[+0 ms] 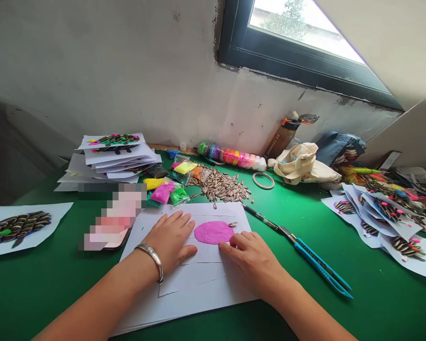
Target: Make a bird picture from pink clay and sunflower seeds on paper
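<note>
A flat oval of magenta modelling clay [213, 232] lies on white paper sheets [142, 303]. One striped sunflower seed [233, 224] rests at its upper right edge. My left hand [173, 237], with a silver bangle at the wrist, lies flat on the paper left of the clay, fingers stretched out. At the clay's lower right edge is my right hand [250, 255], its thumb touching the rim and its other fingers curled in. Whatever those fingers may hold is hidden. Behind the sheets sits a pile of sunflower seeds [222, 184].
Bagged coloured clay [166, 192] lies beside the seeds. A blue utility knife [319, 263] is right of the paper, with a tape roll [263, 180] behind. A phone [115, 220], stacked seed pictures [117, 158], a bottle [282, 137] and a cloth bag [298, 163] surround the work area.
</note>
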`<move>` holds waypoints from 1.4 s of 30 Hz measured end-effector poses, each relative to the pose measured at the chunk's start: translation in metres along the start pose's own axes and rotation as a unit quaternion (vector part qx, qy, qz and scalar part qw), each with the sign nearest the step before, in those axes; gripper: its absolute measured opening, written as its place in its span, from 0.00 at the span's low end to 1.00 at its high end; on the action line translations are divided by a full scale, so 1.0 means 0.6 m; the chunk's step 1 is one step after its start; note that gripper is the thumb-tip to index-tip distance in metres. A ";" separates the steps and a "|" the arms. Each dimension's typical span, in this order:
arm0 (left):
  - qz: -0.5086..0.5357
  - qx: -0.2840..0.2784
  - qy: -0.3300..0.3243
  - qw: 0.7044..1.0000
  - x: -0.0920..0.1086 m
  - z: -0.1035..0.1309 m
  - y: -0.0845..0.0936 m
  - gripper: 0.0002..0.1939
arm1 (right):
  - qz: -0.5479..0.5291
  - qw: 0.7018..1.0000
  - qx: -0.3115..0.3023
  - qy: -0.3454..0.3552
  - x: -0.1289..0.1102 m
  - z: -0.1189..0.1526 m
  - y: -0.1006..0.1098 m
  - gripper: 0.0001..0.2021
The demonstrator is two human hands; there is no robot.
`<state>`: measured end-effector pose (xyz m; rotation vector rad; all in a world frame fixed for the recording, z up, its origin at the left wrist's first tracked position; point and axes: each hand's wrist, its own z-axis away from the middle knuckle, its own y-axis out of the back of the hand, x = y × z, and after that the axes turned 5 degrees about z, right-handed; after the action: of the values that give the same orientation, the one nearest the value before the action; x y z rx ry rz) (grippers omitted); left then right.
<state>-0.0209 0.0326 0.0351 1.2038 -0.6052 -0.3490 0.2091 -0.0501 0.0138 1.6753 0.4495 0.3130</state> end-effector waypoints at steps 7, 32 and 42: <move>-0.002 0.001 0.000 1.000 0.002 0.001 0.002 0.27 | -0.008 1.000 -0.001 0.027 -0.001 0.005 0.000 0.19; 0.039 0.027 -0.018 0.999 0.003 0.004 0.002 0.23 | -0.027 1.000 0.008 0.001 -0.022 -0.011 -0.016 0.22; 0.024 0.039 -0.020 0.999 0.002 0.005 -0.002 0.23 | 0.034 0.999 -0.025 -0.005 -0.034 -0.025 -0.014 0.23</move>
<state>-0.0214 0.0292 0.0351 1.2570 -0.6870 -0.3122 0.1834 -0.0455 0.0088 1.6451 0.3752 0.3630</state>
